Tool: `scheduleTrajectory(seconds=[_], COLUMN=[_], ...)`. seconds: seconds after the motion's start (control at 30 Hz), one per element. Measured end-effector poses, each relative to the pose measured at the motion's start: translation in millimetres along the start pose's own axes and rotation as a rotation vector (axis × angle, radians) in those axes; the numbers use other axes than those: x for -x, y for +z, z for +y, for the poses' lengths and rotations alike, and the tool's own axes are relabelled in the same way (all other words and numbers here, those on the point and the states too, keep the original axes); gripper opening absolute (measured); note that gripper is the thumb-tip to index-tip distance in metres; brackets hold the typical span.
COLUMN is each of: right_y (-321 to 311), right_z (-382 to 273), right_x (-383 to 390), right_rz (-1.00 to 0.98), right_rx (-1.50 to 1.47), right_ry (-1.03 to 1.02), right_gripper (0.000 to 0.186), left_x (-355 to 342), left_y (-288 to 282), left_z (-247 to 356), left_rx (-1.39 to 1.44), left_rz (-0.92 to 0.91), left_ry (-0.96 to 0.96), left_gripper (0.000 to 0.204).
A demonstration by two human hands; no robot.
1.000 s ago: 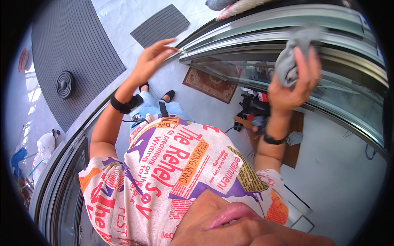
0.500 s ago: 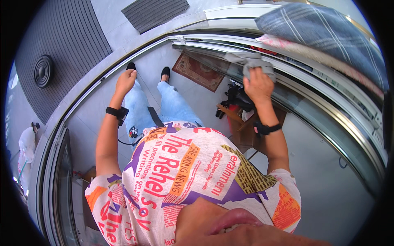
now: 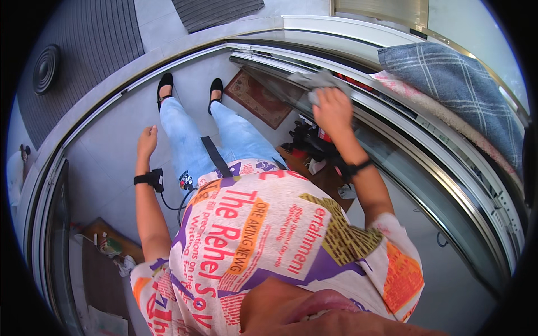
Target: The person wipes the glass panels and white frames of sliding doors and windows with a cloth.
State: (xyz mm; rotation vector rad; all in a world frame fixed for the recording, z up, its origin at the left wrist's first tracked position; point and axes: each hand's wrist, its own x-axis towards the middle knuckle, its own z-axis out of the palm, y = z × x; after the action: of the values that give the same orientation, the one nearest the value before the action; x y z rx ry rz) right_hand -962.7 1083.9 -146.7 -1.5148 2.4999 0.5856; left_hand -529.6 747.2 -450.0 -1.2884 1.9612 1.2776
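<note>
My right hand (image 3: pixel 334 113) is closed on a crumpled grey cloth (image 3: pixel 318 85), its fingers bent over the near side. The cloth lies against the glass and metal frame of a sliding door (image 3: pixel 386 120) on my right. Part of the cloth is hidden under the fingers. On the other side, my left hand (image 3: pixel 147 141) hangs low beside my leg, fingers curled in together, with nothing seen in it. A black band with a small box (image 3: pixel 150 178) sits on the left wrist.
A blue plaid cloth (image 3: pixel 448 84) hangs over the rail at right. A patterned rug (image 3: pixel 258 98) lies beyond my feet, ribbed grey mats (image 3: pixel 92 61) at far left. Dark items (image 3: pixel 308 140) stand beneath my right arm. A second glass door (image 3: pixel 59 224) is on my left.
My right hand has moved a little to the left and away from me along the frame with the grey cloth. My left hand has dropped lower and farther left. The view has shifted.
</note>
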Motion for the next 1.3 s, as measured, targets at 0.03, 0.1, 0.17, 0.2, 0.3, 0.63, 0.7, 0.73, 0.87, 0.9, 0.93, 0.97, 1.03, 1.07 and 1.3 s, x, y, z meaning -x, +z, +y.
scheduleTrajectory(seconds=[0.03, 0.1, 0.17, 0.2, 0.3, 0.63, 0.7, 0.73, 0.87, 0.9, 0.93, 0.97, 1.03, 1.07, 1.3], right_y=[-26.7, -59.6, -56.0, -37.7, 42.0, 272.1, 248.4, 231.3, 165.5, 144.1, 117.5, 91.7, 57.6, 53.6, 65.3], right_z=[3.0, 4.9, -0.4, -5.0, -13.3, -65.0, -73.0, -72.8, -40.5, -32.8, -25.8, -19.1, -14.0, -13.8, -75.0], right_x=[15.2, 28.9, 26.9, 20.4, -4.9, -124.3, -120.6, -113.1, -48.9, -34.3, -23.7, -16.4, -10.2, -10.4, 7.6], right_rz=[0.043, 0.01, -0.018, -0.063, -0.08, -0.495, -0.518, -0.528, -0.287, -0.273, -0.262, -0.281, -0.301, -0.305, -0.685], right_rx=[0.008, 0.091, 0.134, 0.131, 0.181, 0.45, 0.39, 0.347, 0.487, 0.479, 0.468, 0.429, 0.437, 0.438, -0.189], right_ry=[0.048, 0.045, 0.034, 0.035, -0.032, -0.254, -0.263, -0.241, -0.274, -0.245, -0.216, -0.197, -0.183, -0.173, 0.011], right_gripper=[0.05, 0.054, 0.057, 0.055, 0.051, 0.049, 0.05, 0.051, 0.057, 0.059, 0.061, 0.063, 0.059, 0.059, 0.045], left_x=[-8.8, -24.7, -31.6, -29.3, -15.8, 22.0, 40.1, 38.5, 1.6, -5.1, -9.3, -11.2, -16.0, -19.0, 42.3], left_y=[5.5, 20.7, 33.1, 37.8, 41.2, -20.5, -35.7, -47.2, -59.4, -57.9, -55.4, -56.2, -56.1, -52.2, -33.1], left_z=[-4.6, 18.6, 47.9, 59.4, 97.1, -7.7, -23.5, -19.2, 21.6, 35.6, 52.0, 62.7, 71.1, 73.5, 42.1], left_rx=[-0.005, -0.001, -0.001, 0.043, 0.212, 0.17, 0.116, 0.082, 0.042, 0.041, 0.075, 0.107, -0.022, -0.143, -0.47], left_rz=[-0.054, -0.07, -0.087, -0.06, -0.048, 0.177, 0.206, 0.208, 0.149, 0.142, 0.109, 0.08, -0.099, -0.272, -0.537], left_ry=[0.027, 0.065, 0.098, 0.128, 0.184, -0.004, -0.113, -0.117, 0.027, 0.033, 0.098, 0.164, 0.167, 0.164, 0.242], left_gripper=[0.052, 0.052, 0.052, 0.05, 0.045, 0.045, 0.046, 0.046, 0.045, 0.045, 0.043, 0.041, 0.039, 0.037, 0.043])
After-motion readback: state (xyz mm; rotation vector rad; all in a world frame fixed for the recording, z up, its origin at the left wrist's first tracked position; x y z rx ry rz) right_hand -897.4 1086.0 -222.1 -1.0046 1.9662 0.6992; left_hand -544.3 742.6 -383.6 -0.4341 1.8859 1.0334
